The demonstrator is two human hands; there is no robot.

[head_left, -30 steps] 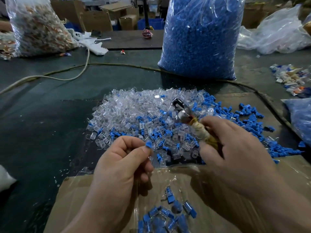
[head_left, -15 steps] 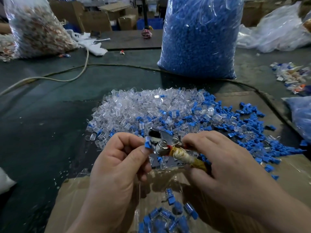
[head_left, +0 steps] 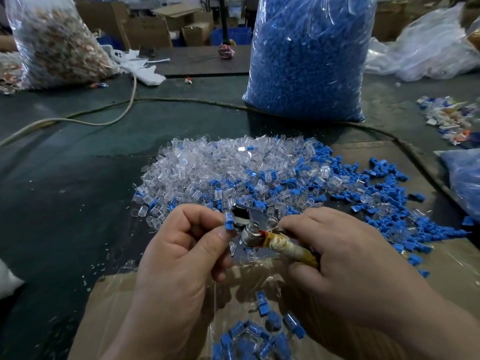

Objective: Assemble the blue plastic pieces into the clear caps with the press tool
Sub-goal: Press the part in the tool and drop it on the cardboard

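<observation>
— How are your hands set?
— Your left hand [head_left: 179, 255] is up over the near edge of the heap. Its fingers [head_left: 220, 231] pinch one blue piece [head_left: 229, 221] and hold it against the metal head of the press tool [head_left: 249, 227]. Your right hand [head_left: 345, 268] is clenched round the tool's tape-wrapped handle [head_left: 288, 246], with the head pointing left.
— And the containers?
— The cardboard box [head_left: 109, 307] just below your wrists is lined with clear film and holds a small cluster of capped blue pieces [head_left: 259, 336]. The clear caps [head_left: 220, 162] lie loose in a heap on the bench [head_left: 65, 190], with loose blue pieces [head_left: 376, 203] mixed in and spilling off to your right. Behind the heap a tall clear bag [head_left: 306, 61] stands packed with blue parts. Far left, a second bag [head_left: 54, 42] holds brownish bits too small to tell.
</observation>
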